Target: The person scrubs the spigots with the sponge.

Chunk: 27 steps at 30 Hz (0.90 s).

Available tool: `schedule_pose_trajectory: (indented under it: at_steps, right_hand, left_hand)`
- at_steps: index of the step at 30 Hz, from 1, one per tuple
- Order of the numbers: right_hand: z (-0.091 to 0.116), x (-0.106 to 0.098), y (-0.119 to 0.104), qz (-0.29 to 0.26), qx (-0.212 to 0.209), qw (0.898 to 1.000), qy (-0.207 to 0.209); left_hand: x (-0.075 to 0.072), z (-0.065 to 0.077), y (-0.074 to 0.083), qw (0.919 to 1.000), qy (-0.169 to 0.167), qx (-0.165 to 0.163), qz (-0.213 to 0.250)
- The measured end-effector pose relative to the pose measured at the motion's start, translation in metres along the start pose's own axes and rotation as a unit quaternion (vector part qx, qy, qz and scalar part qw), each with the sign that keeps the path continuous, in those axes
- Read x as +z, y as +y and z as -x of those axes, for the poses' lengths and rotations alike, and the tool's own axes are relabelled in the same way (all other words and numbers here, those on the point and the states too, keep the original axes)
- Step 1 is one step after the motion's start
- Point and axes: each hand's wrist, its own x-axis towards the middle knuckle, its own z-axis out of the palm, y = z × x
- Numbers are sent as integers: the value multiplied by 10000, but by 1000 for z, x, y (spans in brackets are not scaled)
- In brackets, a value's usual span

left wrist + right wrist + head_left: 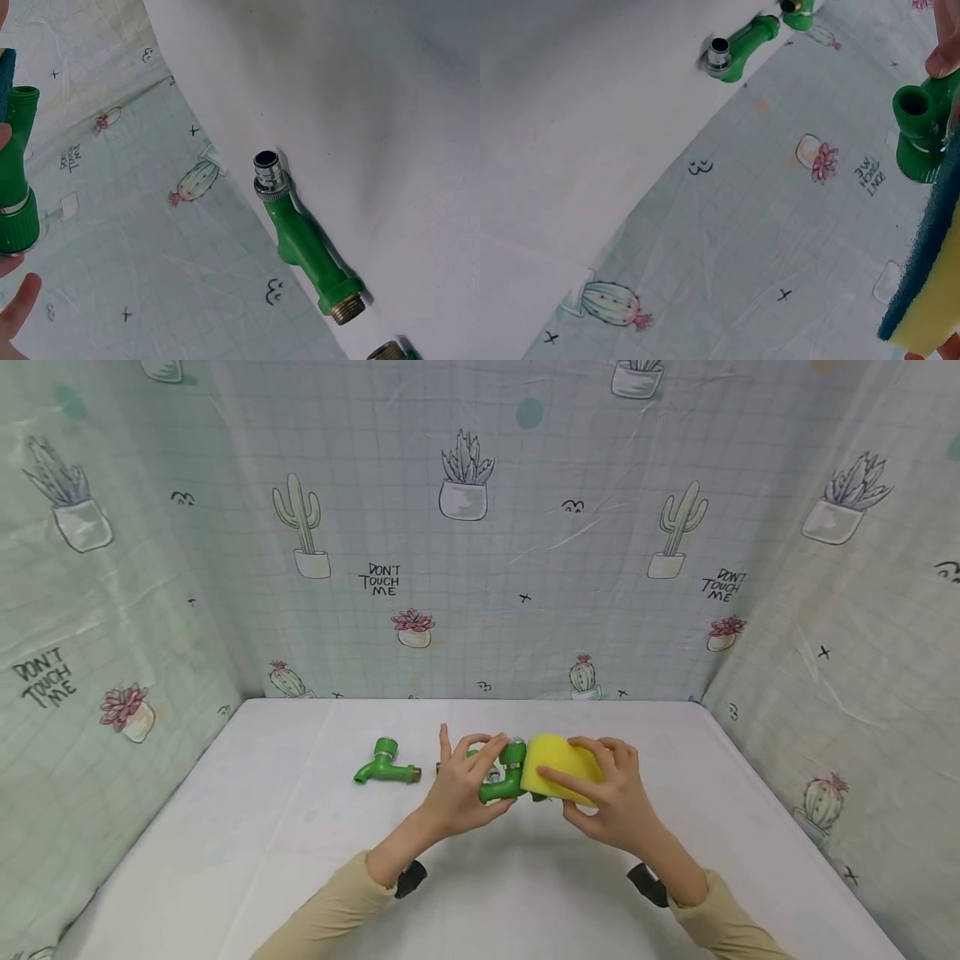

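My left hand (459, 787) grips a green plastic tap (513, 755) above the white table. In the right wrist view the tap's open spout (913, 106) faces the camera. My right hand (621, 795) holds a yellow sponge (557, 762) against the tap's right side. A dark blue scouring layer (931, 232) backs the sponge and lies toward the tap. In the left wrist view, the tap's ridged knob (19, 225) points down, with fingertips beside it. Part of the tap is hidden behind the sponge and fingers.
A second green tap (384, 768) with a brass threaded end lies left on the white table (315, 860). Another green tap (311, 247) with a chrome nozzle lies behind my left hand, partly covered in the head view. A cactus-print cloth (525, 552) stands around the table's back and sides.
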Motion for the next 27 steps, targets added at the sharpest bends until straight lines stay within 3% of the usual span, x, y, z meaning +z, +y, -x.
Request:
schedule_pose_trajectory:
  at_steps: [4,11,17,27]
  right_hand:
    - [-6,5,-9,99,-140,9998,82]
    - [-13,12,-16,878,-746,9922,475]
    - [-11,10,-11,928,-780,9907,615]
    - [-12,17,-18,871,-723,9906,767]
  left_hand:
    - [2,-1,3,9997,-182,-78,-112]
    - [6,-3,8,9988,-449,-160,-104]
    - [3,-2,8,9986,-469,-232,-120]
    - [3,-5,9,9932,-362,369,-1040]
